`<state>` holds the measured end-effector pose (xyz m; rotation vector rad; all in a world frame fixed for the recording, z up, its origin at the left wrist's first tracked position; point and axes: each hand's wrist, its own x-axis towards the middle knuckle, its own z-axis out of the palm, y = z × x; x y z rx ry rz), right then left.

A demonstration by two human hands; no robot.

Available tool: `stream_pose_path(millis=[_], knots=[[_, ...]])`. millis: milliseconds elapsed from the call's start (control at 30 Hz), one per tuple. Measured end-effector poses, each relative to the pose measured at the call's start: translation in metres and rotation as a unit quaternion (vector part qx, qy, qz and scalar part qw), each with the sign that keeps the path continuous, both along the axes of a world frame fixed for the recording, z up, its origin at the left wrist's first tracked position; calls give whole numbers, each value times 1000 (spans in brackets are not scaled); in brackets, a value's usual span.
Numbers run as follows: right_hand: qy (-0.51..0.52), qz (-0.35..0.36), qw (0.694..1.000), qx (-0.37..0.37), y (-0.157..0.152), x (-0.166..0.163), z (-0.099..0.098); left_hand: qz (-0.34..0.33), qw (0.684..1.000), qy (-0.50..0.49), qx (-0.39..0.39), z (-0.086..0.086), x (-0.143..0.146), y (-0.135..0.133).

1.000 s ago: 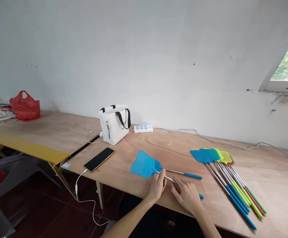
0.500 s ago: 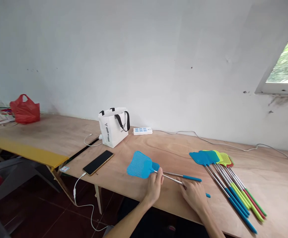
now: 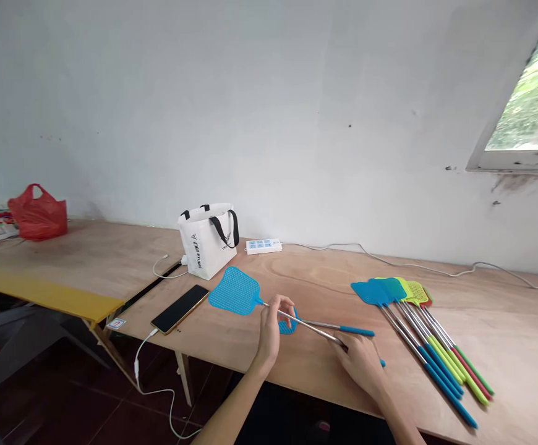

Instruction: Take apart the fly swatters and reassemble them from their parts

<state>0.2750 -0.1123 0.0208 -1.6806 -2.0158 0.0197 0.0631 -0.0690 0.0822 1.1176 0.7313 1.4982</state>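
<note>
The left hand (image 3: 270, 332) is holding the metal rod (image 3: 313, 329) of a blue fly swatter (image 3: 235, 290) in curled fingers above the wooden table (image 3: 306, 378), apparently to support the netted end, while the right hand (image 3: 360, 360) is gripping the handle (image 3: 383, 363), seemingly for steadiness.

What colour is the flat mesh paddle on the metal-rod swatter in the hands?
The flat mesh paddle is bright blue, clearest in the head view.

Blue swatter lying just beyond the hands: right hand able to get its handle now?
Probably, once freed: the right hand holds another swatter, but the lying swatter's handle sits uncovered just beyond it.
</note>
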Motion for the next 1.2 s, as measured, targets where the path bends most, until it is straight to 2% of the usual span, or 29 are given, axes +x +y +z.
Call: stream_pose_path(millis=[67, 133, 400, 500, 733, 833, 967, 1200], knots=[[15, -3, 1000, -5, -3, -13, 1, -19, 996, -87, -20, 0, 4, -6], [25, -8, 1000, -1, -6, -24, 2, -27, 991, -133, -21, -3, 8, -12], [82, 7, 997, 9, -10, -40, 7, 0, 994, -113, -5, -17, 21, -18], [111, 18, 993, 24, -14, -45, 11, 7, 993, -119, -7, -11, 20, -20], [138, 101, 985, 9, -26, -61, 27, 11, 991, -133, 8, 19, 5, -32], [118, 112, 987, 6, -24, -60, 25, -23, 989, -146, -16, 22, 1, -34], [86, 85, 992, 35, -20, -58, 15, -65, 978, -193, -49, 15, 2, -30], [33, 45, 996, 65, -15, -63, 3, -54, 966, -232, -96, -7, 4, -16]])
